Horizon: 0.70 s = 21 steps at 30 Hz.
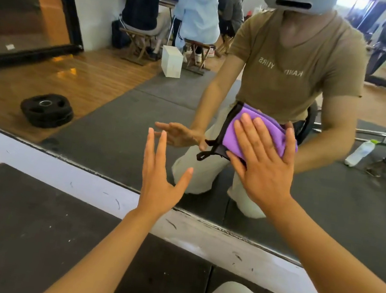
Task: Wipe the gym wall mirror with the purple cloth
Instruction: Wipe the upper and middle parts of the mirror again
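While the person kneels on the dark floor mat | left hand raised with fingers spread, holding nothing, near the glass | right hand flat, straight fingers pressing the purple cloth against the wall mirror | reflected behind: weight plates, water bottle, seated people.
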### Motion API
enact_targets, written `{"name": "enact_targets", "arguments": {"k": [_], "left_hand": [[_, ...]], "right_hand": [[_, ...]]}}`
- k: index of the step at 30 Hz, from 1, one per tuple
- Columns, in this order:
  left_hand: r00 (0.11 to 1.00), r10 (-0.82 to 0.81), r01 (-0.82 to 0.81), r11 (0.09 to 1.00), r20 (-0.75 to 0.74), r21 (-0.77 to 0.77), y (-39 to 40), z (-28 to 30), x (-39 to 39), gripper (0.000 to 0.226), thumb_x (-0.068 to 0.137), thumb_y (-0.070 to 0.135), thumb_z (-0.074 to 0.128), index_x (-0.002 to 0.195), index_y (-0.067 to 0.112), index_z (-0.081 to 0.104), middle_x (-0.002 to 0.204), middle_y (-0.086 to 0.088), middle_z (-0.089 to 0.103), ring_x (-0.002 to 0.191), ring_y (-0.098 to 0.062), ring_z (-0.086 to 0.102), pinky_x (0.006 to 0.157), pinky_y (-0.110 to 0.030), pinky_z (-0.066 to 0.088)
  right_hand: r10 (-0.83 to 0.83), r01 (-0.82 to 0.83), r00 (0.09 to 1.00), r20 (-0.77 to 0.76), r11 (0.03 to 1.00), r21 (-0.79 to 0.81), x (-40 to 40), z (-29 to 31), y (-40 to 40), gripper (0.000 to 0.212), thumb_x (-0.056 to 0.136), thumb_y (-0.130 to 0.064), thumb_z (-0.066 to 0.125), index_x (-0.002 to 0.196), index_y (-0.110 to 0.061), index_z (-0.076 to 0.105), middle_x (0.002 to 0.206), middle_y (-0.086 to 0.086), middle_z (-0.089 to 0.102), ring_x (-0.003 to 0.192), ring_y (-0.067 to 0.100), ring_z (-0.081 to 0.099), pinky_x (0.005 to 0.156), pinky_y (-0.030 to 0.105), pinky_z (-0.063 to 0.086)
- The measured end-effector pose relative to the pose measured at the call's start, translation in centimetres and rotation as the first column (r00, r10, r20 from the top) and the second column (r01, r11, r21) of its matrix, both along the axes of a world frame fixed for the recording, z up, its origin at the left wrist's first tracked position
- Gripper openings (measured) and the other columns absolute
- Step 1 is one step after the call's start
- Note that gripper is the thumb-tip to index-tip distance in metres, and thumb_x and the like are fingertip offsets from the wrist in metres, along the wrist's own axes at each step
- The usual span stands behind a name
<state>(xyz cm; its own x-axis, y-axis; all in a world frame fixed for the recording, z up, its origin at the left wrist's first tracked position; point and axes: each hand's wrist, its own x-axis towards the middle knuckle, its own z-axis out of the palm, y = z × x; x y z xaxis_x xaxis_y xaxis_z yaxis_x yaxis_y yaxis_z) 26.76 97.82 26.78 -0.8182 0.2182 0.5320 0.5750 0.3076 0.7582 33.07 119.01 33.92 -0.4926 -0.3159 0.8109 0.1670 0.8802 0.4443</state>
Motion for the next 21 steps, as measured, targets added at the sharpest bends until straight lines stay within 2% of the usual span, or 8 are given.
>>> {"name": "enact_targets", "arguments": {"k": [4,7,9,11,13,15,19,21], "left_hand": [[0.999,0.023,-0.023,1.0,-0.023,0.01,1.2,0.1,0.3,0.092,0.089,0.053,0.059,0.157,0.031,0.001,0.165,0.007,-0.013,0.152,-0.013,-0.003,0.119,-0.039,0.016],[0.999,0.022,-0.022,1.0,-0.042,0.02,2.1,0.1,0.8,0.089,0.09,0.054,0.055,0.157,0.029,0.003,0.165,0.004,-0.012,0.152,-0.013,-0.004,0.12,-0.043,0.018],[0.998,0.032,-0.032,0.999,-0.045,0.006,2.8,0.0,0.9,0.087,0.091,0.054,0.053,0.157,0.028,0.003,0.165,0.004,-0.013,0.152,-0.015,-0.004,0.12,-0.048,0.02],[0.997,0.055,-0.056,0.998,-0.047,-0.022,3.4,-0.1,0.8,0.087,0.091,0.054,0.053,0.157,0.031,0.001,0.164,0.004,-0.016,0.152,-0.019,-0.006,0.119,-0.055,0.022],[0.996,0.075,-0.079,0.994,-0.053,-0.071,3.8,-0.3,0.7,0.087,0.092,0.056,0.051,0.156,0.033,-0.003,0.163,0.003,-0.02,0.152,-0.021,-0.009,0.117,-0.059,0.022],[0.994,0.085,-0.093,0.989,-0.067,-0.118,4.0,-0.6,0.6,0.09,0.092,0.056,0.051,0.156,0.032,-0.007,0.162,0.002,-0.024,0.151,-0.019,-0.015,0.119,-0.058,0.02],[0.993,0.083,-0.094,0.985,-0.081,-0.144,4.3,-0.8,0.3,0.097,0.092,0.053,0.055,0.157,0.02,-0.008,0.16,-0.002,-0.029,0.149,-0.019,-0.023,0.12,-0.046,0.008],[0.992,0.091,-0.102,0.985,-0.083,-0.14,4.9,-0.8,0.5,0.1,0.091,0.057,0.054,0.157,0.016,-0.01,0.16,-0.005,-0.03,0.148,-0.022,-0.025,0.119,-0.047,0.005]], "right_hand": [[-0.016,0.017,0.999,0.03,0.999,-0.03,0.5,-4.7,0.7,0.059,0.106,-0.036,0.048,0.157,-0.016,0.027,0.165,0.002,0.017,0.154,0.018,0.008,0.124,0.051,-0.001],[-0.073,0.064,0.99,0.125,0.995,0.07,1.6,-9.9,1.2,0.07,0.102,-0.031,0.047,0.161,-0.016,0.011,0.168,0.003,0.0,0.155,0.019,-0.001,0.124,0.052,-0.005],[-0.097,0.062,0.958,0.268,0.989,0.135,2.9,-14.0,2.1,0.089,0.093,-0.028,0.056,0.161,-0.015,0.0,0.168,0.004,-0.009,0.155,0.021,-0.006,0.123,0.051,-0.01],[-0.085,0.013,0.887,0.454,0.987,0.159,4.2,-18.3,3.3,0.118,0.076,-0.023,0.078,0.16,-0.014,-0.005,0.168,0.003,-0.012,0.154,0.021,-0.004,0.123,0.049,-0.01],[-0.093,0.004,0.813,0.575,0.988,0.154,5.2,-21.8,4.0,0.139,0.061,-0.025,0.09,0.159,-0.017,-0.007,0.168,0.001,-0.008,0.154,0.022,-0.007,0.125,0.048,0.0],[-0.094,0.025,0.795,0.599,0.992,0.122,5.6,-23.8,4.2,0.146,0.054,-0.028,0.094,0.16,-0.018,-0.006,0.166,0.0,-0.001,0.155,0.022,-0.009,0.123,0.046,0.006],[-0.058,-0.022,0.807,0.588,0.992,0.127,5.6,-22.5,5.0,0.152,0.047,-0.02,0.096,0.16,-0.016,-0.005,0.168,-0.001,-0.006,0.155,0.02,-0.005,0.124,0.04,-0.009],[-0.013,-0.047,0.851,0.526,0.994,0.1,5.6,-20.4,5.7,0.139,0.057,-0.017,0.091,0.161,-0.017,-0.001,0.168,-0.004,-0.007,0.154,0.019,0.003,0.124,0.039,-0.008]]}}
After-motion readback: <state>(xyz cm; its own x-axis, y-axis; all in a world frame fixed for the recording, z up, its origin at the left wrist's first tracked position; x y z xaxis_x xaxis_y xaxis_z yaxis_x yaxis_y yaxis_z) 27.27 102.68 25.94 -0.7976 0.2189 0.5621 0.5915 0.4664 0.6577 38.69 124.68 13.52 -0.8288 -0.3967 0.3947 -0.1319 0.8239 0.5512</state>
